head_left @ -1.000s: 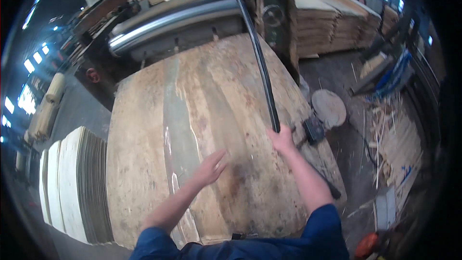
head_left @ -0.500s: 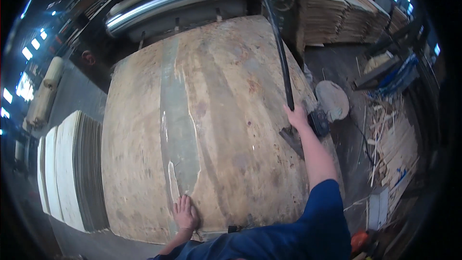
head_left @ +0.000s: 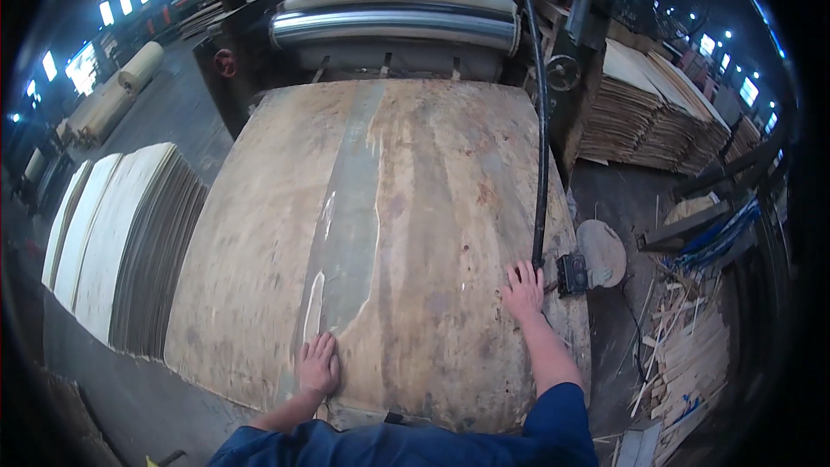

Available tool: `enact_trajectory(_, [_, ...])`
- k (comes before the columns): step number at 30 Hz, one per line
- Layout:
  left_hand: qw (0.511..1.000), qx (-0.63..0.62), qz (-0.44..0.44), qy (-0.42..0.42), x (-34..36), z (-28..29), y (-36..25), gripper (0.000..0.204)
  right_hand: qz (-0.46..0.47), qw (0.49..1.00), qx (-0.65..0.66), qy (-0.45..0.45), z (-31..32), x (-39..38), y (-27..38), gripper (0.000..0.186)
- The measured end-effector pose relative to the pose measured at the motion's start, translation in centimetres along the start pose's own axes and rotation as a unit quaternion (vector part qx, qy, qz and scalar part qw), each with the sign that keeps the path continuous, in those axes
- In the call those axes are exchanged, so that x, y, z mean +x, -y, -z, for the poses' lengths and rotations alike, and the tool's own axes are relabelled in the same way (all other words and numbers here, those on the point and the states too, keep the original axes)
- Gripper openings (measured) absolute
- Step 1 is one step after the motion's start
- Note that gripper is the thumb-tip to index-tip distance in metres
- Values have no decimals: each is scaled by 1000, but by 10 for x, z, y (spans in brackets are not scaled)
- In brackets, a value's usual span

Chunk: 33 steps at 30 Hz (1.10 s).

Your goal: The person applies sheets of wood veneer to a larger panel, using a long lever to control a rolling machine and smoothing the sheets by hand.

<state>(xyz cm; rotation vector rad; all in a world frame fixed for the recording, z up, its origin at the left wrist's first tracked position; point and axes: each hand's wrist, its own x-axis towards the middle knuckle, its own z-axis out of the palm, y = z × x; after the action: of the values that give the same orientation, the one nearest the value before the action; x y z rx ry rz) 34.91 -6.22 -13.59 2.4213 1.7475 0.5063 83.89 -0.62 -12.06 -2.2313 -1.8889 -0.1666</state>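
Note:
A large worn wooden board (head_left: pixel 432 277) lies in front of me, with a grey-green strip (head_left: pixel 350 225) running along it. My left hand (head_left: pixel 320 365) rests on it, fingers laid out at the lower end of a pale torn sliver (head_left: pixel 314 307). My right hand (head_left: pixel 523 292) lies farther right, fingers apart and pointing away from me. Right at its fingertips ends a black hose or cable (head_left: pixel 540 164) that hangs down from above. Whether the fingers touch it is hard to tell. Beside that hand a small black box (head_left: pixel 571 275) sits at the board's right edge.
Beyond the board runs a shiny metal roller (head_left: pixel 398 26) in a dark frame. A stack of pale veneer sheets (head_left: pixel 130 242) stands at the left, another stack (head_left: pixel 653 112) at the far right. A round disc (head_left: pixel 603 252) and wood scraps (head_left: pixel 687 372) are on the right.
My right hand has let go of the black hose and now lies spread on the board, nearer to me. My left hand stays by the torn sliver. The view has tilted up and turned.

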Motion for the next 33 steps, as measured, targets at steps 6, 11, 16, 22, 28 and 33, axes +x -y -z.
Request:
enact_trajectory(6, [999, -29, 16, 11, -10, 4, 1, 44, -36, 999, 14, -35, -5, 11, 2, 39])
enact_trajectory(11, [1000, -19, -9, 5, -9, -5, 4, 41, -30, 938, 222, -266, 35, -5, 52, 31])
enact_trajectory(16, [1000, -25, -10, 0, -2, 12, -2, 43, -215, 517, 816, -142, 137, -54, 162, 32])
enact_trajectory(22, [999, 15, -28, 16, 5, -6, 8, 43, -301, 474, 826, 38, 116, -110, 202, 27])
enact_trajectory(28, [999, 24, -25, 39, -3, -6, 4, 45, -312, 473, 823, 22, 128, -146, 199, 27])
enact_trajectory(33, [999, 18, -25, 36, -8, -8, 7, 46, -340, 510, 789, -37, 124, -162, 174, 29])
